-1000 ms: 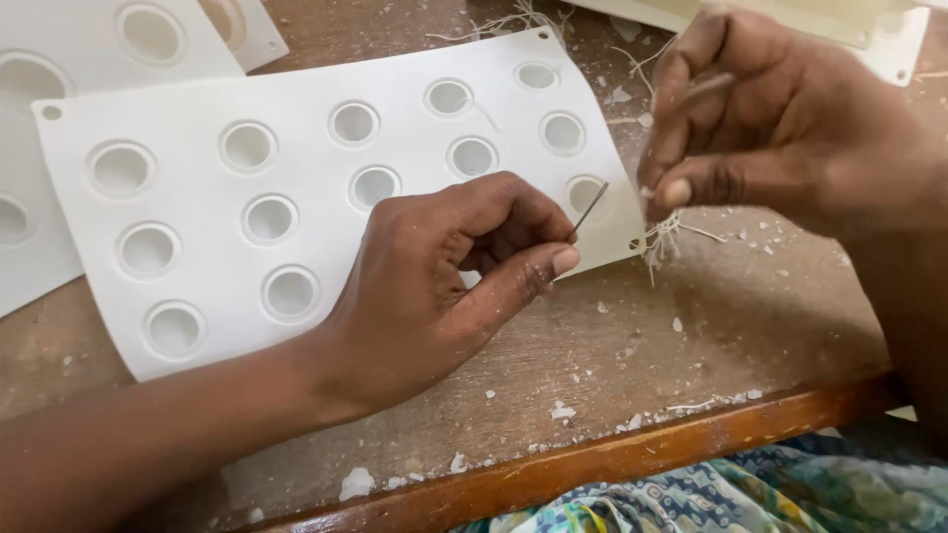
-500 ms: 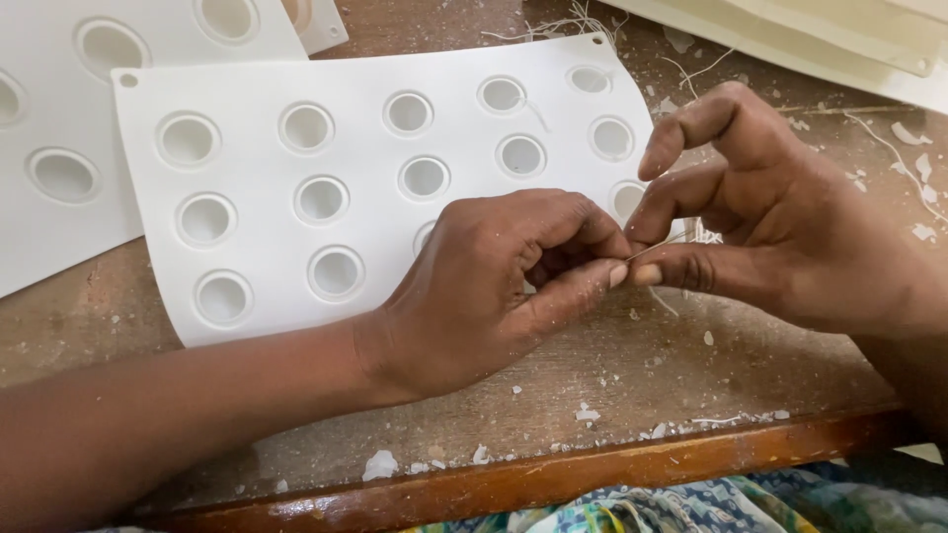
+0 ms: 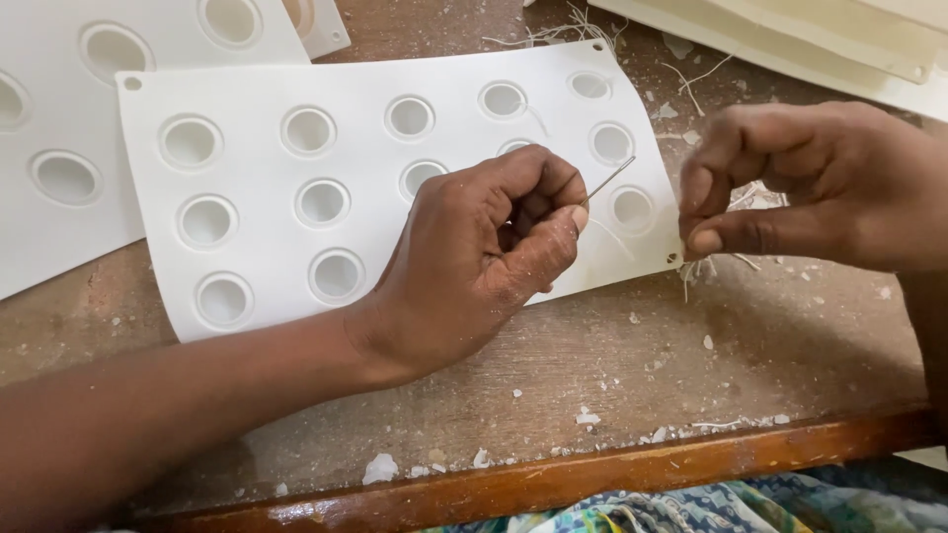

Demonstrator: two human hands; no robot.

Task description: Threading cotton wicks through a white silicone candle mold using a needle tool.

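Observation:
My left hand (image 3: 474, 262) is closed over a white mould sheet (image 3: 257, 247) with several round cups. It pinches a thin metal needle (image 3: 610, 177) that points up and to the right. My right hand (image 3: 810, 188) hovers at the sheet's right edge, thumb and fingers pinched on a thin white thread (image 3: 703, 262) whose frayed ends hang below the fingers. A short gap separates the two hands.
More white mould sheets lie at the far left (image 3: 59, 109) and top right (image 3: 820, 44). White wax flakes and thread scraps (image 3: 583, 415) litter the worn wooden table. Its raised wooden edge (image 3: 592, 474) runs along the front, with patterned cloth (image 3: 711, 508) below.
The hands met at the needle tip half a second ago and have since drawn apart. My left hand lifted up over the sheet; my right hand moved right and up.

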